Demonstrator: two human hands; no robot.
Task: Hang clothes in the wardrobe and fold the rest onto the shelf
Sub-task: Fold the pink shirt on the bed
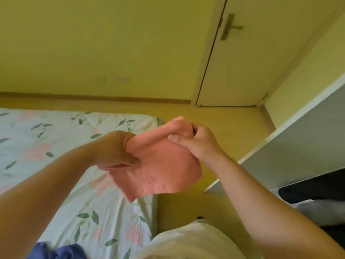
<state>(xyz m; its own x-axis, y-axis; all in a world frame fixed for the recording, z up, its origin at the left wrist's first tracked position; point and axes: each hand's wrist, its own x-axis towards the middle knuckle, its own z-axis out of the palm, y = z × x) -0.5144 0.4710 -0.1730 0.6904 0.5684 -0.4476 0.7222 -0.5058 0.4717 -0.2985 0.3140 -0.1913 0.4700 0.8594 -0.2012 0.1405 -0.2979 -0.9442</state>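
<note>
Fingers of left hand (114,148) curled round pink cloth (164,174), right hand (198,145) fingers pinching its top edge

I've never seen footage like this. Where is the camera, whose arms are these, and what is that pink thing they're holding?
There is no machine here. A person wears one wide-angle camera on the head, so you look down along their own two bare arms. The left hand and the right hand both grip a pink cloth, which looks folded and is held up in the air, resting on nothing. Below on the left is a bed with a flowered sheet. Some blue fabric lies on it at the bottom edge of the picture. On the right stands a white shelf unit; what lies inside is too dim to name. Behind it all is a closed door.
</note>
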